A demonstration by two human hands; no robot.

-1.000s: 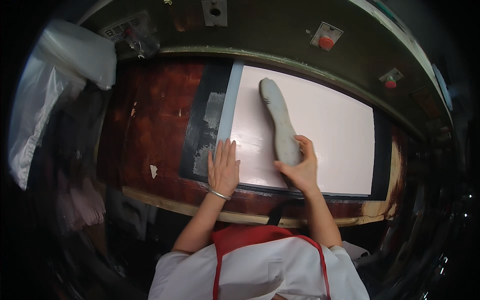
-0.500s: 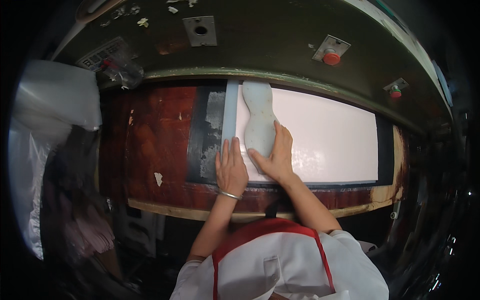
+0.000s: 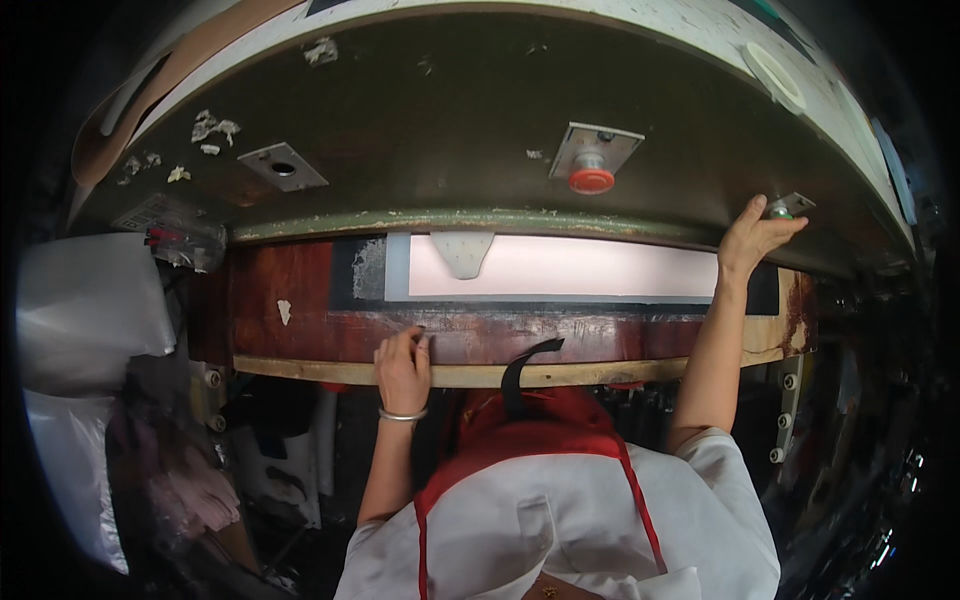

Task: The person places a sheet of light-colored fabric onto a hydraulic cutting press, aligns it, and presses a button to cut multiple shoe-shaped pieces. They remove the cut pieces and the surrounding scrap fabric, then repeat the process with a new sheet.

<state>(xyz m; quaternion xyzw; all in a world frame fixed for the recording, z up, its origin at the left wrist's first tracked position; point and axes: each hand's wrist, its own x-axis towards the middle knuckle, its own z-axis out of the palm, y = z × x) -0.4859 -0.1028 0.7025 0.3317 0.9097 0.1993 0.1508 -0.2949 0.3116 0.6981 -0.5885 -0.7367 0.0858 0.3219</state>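
My right hand (image 3: 756,240) reaches to the far right of the green machine front, fingers apart, around or against a small green button (image 3: 783,212); I cannot tell whether the button is pressed in. Near the wooden front edge of the table, my left hand (image 3: 402,368) rests with loosely curled fingers and nothing visible in them. Under the machine front lies a pink-white sheet (image 3: 590,268) on a dark mat (image 3: 540,308). On the sheet's left part sits a pale, wavy-sided flat piece (image 3: 463,254); only its tapered near end shows.
The green machine front (image 3: 440,140) overhangs the reddish-brown board (image 3: 280,325). It carries a red push button (image 3: 590,180) and a plate with a round hole (image 3: 283,167). Clear plastic sheeting (image 3: 95,300) hangs at left. A black strap (image 3: 525,370) crosses the board's edge.
Both hands have left the wavy-sided piece and sheet. My right hand moved right to the green button, my left toward the table edge. The machine front now hides more of the sheet; the view has shifted.
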